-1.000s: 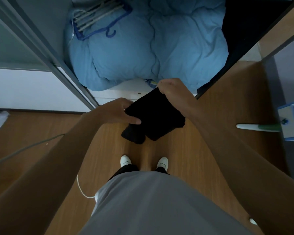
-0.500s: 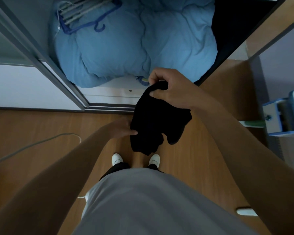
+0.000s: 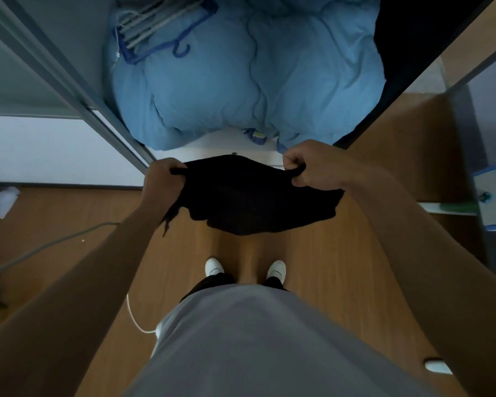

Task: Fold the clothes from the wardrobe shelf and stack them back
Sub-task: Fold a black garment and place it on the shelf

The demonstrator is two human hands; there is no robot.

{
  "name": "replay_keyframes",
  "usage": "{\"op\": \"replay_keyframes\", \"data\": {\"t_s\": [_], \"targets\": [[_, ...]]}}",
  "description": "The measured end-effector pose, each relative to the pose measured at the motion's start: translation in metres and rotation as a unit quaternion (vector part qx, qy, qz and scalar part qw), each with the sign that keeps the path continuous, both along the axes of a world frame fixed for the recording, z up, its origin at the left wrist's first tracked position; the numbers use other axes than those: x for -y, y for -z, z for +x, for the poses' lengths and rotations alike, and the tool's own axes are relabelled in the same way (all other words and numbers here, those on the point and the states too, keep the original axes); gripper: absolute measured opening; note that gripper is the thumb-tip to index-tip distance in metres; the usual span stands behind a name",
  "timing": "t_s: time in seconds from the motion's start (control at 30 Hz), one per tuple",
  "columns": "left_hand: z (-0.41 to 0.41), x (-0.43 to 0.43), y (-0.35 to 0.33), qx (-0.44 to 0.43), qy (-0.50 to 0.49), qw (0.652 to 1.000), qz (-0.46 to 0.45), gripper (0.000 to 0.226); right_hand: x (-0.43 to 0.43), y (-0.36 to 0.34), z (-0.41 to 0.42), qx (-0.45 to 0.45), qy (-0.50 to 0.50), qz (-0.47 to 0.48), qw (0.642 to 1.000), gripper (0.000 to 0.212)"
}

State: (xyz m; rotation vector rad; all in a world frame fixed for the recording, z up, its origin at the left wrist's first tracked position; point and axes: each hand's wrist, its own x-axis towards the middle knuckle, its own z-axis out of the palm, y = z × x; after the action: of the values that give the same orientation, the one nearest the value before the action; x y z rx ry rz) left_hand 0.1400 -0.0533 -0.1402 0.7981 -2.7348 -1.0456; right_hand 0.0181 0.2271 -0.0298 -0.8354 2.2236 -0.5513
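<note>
Wood-grain laminate floor [image 3: 341,282] is seen below the blue duvet [image 3: 241,81], which is stuffed, puffy and creased, into the open wardrobe, with a bundle of hangers [image 3: 155,24] laid on its upper-left part. The black garment [image 3: 255,196] is held spread in the air just below the duvet's front edge: matte, soft and limp, with the lower hem sagging unevenly. Its top corners are gripped in curled fingers, one by the left hand [image 3: 162,181], one by the right hand [image 3: 312,164].
</note>
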Motion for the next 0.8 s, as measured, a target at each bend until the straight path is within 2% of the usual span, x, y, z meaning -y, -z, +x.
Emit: {"op": "replay_keyframes", "data": {"t_s": [0.07, 0.17, 0.27, 0.37, 0.43, 0.47, 0.53, 0.63, 0.73, 0.8], "targets": [[-0.002, -0.001, -0.007, -0.016, -0.017, 0.999, 0.028, 0.022, 0.002, 0.000, -0.002, 0.001, 0.006, 0.025, 1.000, 0.031], [-0.005, -0.005, -0.017, -0.055, -0.032, 0.996, 0.062, 0.030, 0.010, 0.000, -0.001, -0.013, -0.010, 0.043, 0.999, 0.040], [-0.011, -0.006, -0.027, -0.084, -0.067, 0.989, 0.102, 0.036, 0.021, 0.001, 0.005, 0.011, 0.031, 0.002, 0.999, 0.020], [-0.016, -0.004, -0.036, -0.114, -0.067, 0.981, 0.142, 0.034, 0.030, 0.004, 0.009, 0.056, 0.114, -0.011, 0.992, 0.027], [-0.019, -0.002, -0.039, -0.125, -0.043, 0.983, 0.128, 0.032, 0.034, 0.006, 0.012, 0.103, 0.173, -0.031, 0.979, 0.031], [-0.020, -0.001, -0.039, -0.129, -0.028, 0.984, 0.120, 0.031, 0.034, 0.006, 0.014, 0.116, 0.186, -0.035, 0.975, 0.041], [-0.023, -0.001, -0.038, -0.131, -0.003, 0.985, 0.112, 0.032, 0.036, 0.006, 0.014, 0.098, 0.146, 0.016, 0.984, 0.054], [-0.027, -0.008, -0.039, -0.123, 0.025, 0.985, 0.121, 0.038, 0.040, 0.008, 0.010, 0.051, 0.067, 0.095, 0.992, 0.041], [-0.028, -0.008, -0.036, -0.122, 0.073, 0.984, 0.107, 0.042, 0.039, 0.003, 0.006, 0.049, 0.051, 0.043, 0.997, 0.022], [-0.027, -0.005, -0.033, -0.095, 0.098, 0.986, 0.094, 0.037, 0.035, -0.002, 0.005, 0.057, 0.049, 0.006, 0.997, 0.022]]}}
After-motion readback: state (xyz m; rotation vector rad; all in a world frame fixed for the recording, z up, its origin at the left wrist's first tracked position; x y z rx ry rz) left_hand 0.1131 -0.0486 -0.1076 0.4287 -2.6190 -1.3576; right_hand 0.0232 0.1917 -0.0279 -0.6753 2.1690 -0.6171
